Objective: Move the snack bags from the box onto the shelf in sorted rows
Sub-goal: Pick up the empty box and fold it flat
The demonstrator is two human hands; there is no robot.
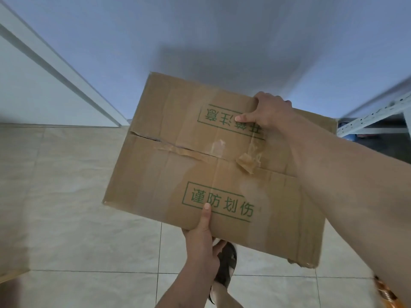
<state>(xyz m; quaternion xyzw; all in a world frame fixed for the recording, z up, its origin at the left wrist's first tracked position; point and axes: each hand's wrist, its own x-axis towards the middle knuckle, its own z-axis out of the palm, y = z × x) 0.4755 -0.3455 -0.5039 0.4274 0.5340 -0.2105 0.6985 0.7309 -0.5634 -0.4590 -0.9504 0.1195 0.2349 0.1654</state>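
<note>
A brown cardboard box [178,165] with green printed characters and torn tape along its flap seam is held in the air over the tiled floor, its flaps closed toward me. My left hand [201,238] grips the near edge, thumb on top. My right hand [266,112] grips the far edge, thumb pressed on the upper flap, fingers curled over the rim. No snack bags show; the box's contents are hidden. A corner of the grey perforated metal shelf [373,116] shows at the right.
Beige floor tiles [77,207] lie below, a pale blue wall [200,36] is ahead, and a white door frame [55,70] stands at the left. My sandalled foot [225,265] is under the box. An orange object [387,294] peeks in at the bottom right.
</note>
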